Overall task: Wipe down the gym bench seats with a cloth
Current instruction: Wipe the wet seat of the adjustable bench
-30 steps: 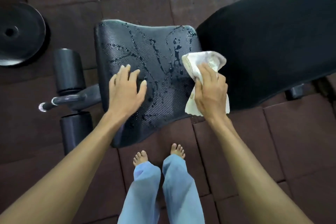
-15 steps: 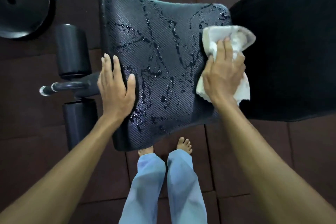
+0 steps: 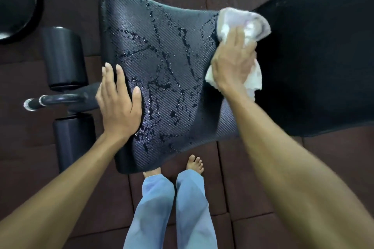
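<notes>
The cloth is white, soft and crumpled, and it lies at the far right corner of the seat, where the seat meets the backrest. The right hand presses it down from above, with the fingers close together and nearly straight (this part is a little blurred); loose folds stick out beyond the fingertips and near the wrist. The seat is a black pad with rounded corners and a fine ribbed, woven-looking texture, and it is covered with shiny streaks and drops of liquid. The left hand lies flat on its left edge, fingers straight and together, thumb spread to the side. The backrest on the right is smooth, matte black. Left of the seat there are two black cylindrical foam rollers with a metal bar between them. A round black weight plate lies at the far left. The floor is of dark reddish, grainy rubber tiles. Near the seat stand bare feet under light blue trousers.
</notes>
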A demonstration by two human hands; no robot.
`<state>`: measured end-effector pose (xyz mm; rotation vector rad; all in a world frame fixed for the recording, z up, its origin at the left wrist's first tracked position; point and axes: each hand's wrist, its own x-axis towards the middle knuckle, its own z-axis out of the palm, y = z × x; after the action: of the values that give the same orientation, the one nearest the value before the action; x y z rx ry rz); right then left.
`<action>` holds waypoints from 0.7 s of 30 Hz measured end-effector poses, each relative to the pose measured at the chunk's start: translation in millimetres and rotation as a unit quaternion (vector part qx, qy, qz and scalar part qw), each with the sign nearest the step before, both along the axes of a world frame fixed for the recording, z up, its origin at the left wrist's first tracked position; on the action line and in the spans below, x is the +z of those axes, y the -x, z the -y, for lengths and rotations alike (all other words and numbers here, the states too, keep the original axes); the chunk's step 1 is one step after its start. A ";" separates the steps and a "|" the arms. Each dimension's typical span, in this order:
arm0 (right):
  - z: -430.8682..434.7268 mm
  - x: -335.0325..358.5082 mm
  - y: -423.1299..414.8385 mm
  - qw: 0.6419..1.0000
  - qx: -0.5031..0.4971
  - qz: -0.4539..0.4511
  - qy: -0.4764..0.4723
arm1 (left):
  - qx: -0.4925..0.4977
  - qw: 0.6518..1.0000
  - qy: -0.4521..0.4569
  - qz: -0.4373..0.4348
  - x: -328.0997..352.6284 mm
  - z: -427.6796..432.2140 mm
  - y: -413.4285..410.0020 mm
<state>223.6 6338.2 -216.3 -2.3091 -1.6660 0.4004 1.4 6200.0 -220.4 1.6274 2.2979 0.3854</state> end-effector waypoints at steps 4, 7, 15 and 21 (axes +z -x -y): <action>101.8 -0.1 11.8 0.966 0.244 0.058 -0.063 | 0.000 1.000 0.004 0.008 2.5 0.1 0.4; 149.1 -4.4 -29.7 0.953 0.286 0.084 -0.054 | 0.003 1.000 0.005 0.012 3.7 -0.3 -0.1; 28.3 -0.2 19.3 0.997 0.060 0.050 -0.006 | 0.010 1.000 0.001 0.008 3.6 1.3 -2.0; 129.9 -0.4 -17.0 0.935 0.339 0.086 -0.054 | 0.010 1.000 -0.008 0.027 2.1 1.5 0.4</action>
<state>240.6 6208.3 -216.7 -1.6677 -2.4821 0.2237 1.0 6198.4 -218.3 1.5838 2.2781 0.4482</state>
